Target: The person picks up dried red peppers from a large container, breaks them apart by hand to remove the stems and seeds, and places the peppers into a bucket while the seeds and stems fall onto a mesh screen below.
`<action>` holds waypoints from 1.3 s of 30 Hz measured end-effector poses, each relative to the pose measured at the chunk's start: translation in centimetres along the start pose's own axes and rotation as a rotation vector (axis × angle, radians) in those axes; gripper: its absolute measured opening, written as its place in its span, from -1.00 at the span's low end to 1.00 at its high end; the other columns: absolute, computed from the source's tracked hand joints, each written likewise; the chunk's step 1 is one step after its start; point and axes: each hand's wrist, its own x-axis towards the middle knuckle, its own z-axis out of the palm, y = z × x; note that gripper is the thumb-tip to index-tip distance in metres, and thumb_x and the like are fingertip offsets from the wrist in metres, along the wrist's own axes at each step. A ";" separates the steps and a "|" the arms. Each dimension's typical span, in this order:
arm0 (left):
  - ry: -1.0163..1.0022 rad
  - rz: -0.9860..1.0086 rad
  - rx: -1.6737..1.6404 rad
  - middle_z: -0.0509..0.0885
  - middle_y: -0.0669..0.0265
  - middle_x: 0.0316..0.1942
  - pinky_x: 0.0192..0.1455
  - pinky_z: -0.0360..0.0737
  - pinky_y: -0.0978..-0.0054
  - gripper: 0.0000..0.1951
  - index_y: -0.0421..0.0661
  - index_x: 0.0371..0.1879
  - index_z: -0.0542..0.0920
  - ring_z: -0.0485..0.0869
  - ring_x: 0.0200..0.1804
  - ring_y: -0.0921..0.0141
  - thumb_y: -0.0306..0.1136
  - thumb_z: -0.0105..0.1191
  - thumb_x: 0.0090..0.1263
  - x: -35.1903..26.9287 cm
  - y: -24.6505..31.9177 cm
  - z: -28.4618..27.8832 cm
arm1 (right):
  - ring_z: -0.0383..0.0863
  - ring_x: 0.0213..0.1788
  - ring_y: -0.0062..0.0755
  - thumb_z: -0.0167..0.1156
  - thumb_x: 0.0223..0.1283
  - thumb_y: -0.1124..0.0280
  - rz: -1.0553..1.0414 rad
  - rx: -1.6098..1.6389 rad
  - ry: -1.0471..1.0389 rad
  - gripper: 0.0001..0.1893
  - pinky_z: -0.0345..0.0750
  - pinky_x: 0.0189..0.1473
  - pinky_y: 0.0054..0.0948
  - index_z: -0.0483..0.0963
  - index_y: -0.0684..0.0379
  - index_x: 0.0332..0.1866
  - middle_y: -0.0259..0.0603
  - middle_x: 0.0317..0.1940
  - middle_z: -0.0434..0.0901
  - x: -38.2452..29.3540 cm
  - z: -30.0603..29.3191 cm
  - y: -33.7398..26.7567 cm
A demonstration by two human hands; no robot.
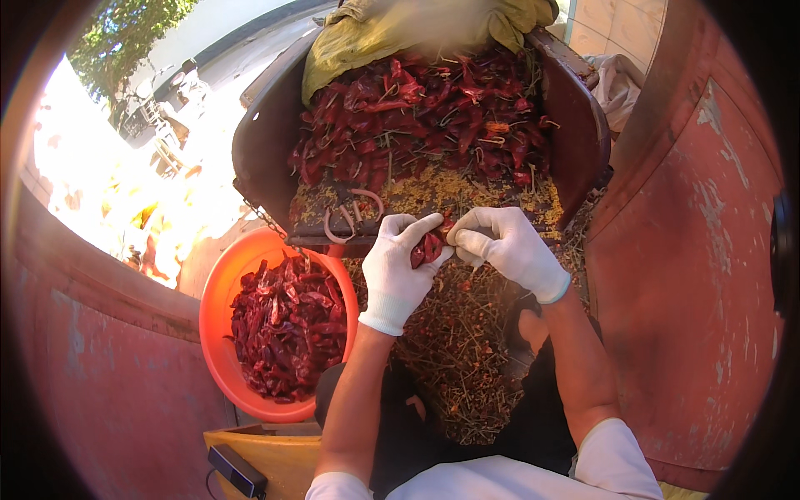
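My left hand [400, 262], in a white knit glove, is closed around a dried red chili pepper [427, 250] just beyond the front lip of a dark metal cart bed. My right hand [500, 247], gloved too, has its fingertips pinched at the pepper's upper right end; whether they grip the stem cannot be told. Behind both hands a heap of dried red chilies [425, 119] fills the cart, with yellow seeds [437, 187] scattered over its floor. Curved pinkish pieces [339, 226] lie near the cart's lip. At the left stands an orange plastic basin [215, 375] with many stemless-looking chilies [287, 331] in it.
A yellow-green sack [400, 31] covers the heap's far end. A chain [265, 215] hangs at the cart's left corner. Stems and debris [469, 356] cover the ground between my legs. A wooden stool or box [281, 459] holding a black device [236, 470] stands below the basin; red panels [687, 281] flank both sides.
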 end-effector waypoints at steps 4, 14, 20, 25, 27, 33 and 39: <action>-0.058 0.083 0.056 0.65 0.19 0.14 0.19 0.63 0.39 -0.48 -0.03 0.13 0.69 0.67 0.18 0.21 -0.41 0.48 0.10 0.0 0.1 0.1 | 0.56 -0.35 -0.69 0.20 0.34 0.45 0.004 -0.035 -0.045 -0.82 0.51 -0.29 -0.56 0.64 0.36 -0.15 -0.31 -0.40 0.67 -0.2 -0.6 0.4; -0.092 -0.195 -0.445 0.73 0.28 -0.36 -0.17 0.60 0.53 -0.67 -0.18 -0.01 0.67 0.64 -0.33 0.53 -0.41 0.40 0.28 -0.5 -1.1 1.9 | 0.56 -0.32 -0.69 0.24 0.41 0.31 -0.069 0.101 0.097 -0.71 0.56 -0.23 -0.56 0.61 0.31 0.05 -0.31 -0.26 0.69 -0.2 -0.7 0.2; 0.067 0.009 -0.110 0.74 0.14 -0.29 -0.17 0.65 0.31 -0.68 -0.05 -0.06 0.70 0.74 -0.24 0.10 -0.38 0.39 0.20 -0.4 -0.7 1.5 | 0.77 -0.21 -0.36 0.41 0.17 0.49 -0.315 -0.259 0.317 -0.77 0.67 -0.14 -0.42 0.70 0.22 -0.05 -0.13 -0.18 0.75 -0.4 2.2 2.1; 0.046 0.038 0.055 0.76 0.14 -0.26 -0.13 0.65 0.40 -0.68 -0.12 -0.06 0.68 0.75 -0.25 0.26 -0.46 0.40 0.19 -0.6 -0.2 0.9 | 0.77 -0.26 -0.23 0.40 0.13 0.52 -0.485 -0.430 0.498 -0.83 0.67 -0.21 -0.41 0.69 0.21 -0.15 -0.12 -0.29 0.74 -0.1 3.8 3.1; 0.043 0.011 -0.001 0.76 0.18 -0.27 -0.14 0.64 0.46 -0.69 -0.17 -0.07 0.68 0.74 -0.28 0.37 -0.50 0.40 0.20 -0.6 -0.1 0.9 | 0.77 -0.26 -0.21 0.39 0.14 0.52 -0.567 -0.486 0.538 -0.83 0.67 -0.22 -0.39 0.69 0.21 -0.15 -0.12 -0.29 0.74 0.0 4.1 3.3; 0.057 -0.165 -0.505 0.74 0.36 -0.34 -0.19 0.61 0.55 -0.78 -0.22 -0.11 0.67 0.64 -0.33 0.57 -0.50 0.36 0.30 -1.0 -0.3 1.3 | 0.68 -0.43 -0.62 0.29 0.36 0.46 -0.069 0.224 0.376 -0.88 0.60 -0.36 -0.60 0.66 0.29 -0.14 -0.33 -0.43 0.70 -0.1 4.0 1.4; 0.081 -0.342 -0.966 0.72 0.38 -0.29 -0.19 0.63 0.57 -0.80 -0.25 -0.09 0.65 0.64 -0.29 0.57 -0.50 0.31 0.37 -1.1 0.4 1.6 | 0.67 -0.30 -0.66 0.19 0.47 0.40 0.110 1.035 0.185 -0.84 0.67 -0.25 -0.59 0.57 0.24 0.00 -0.38 -0.23 0.67 0.7 3.1 3.3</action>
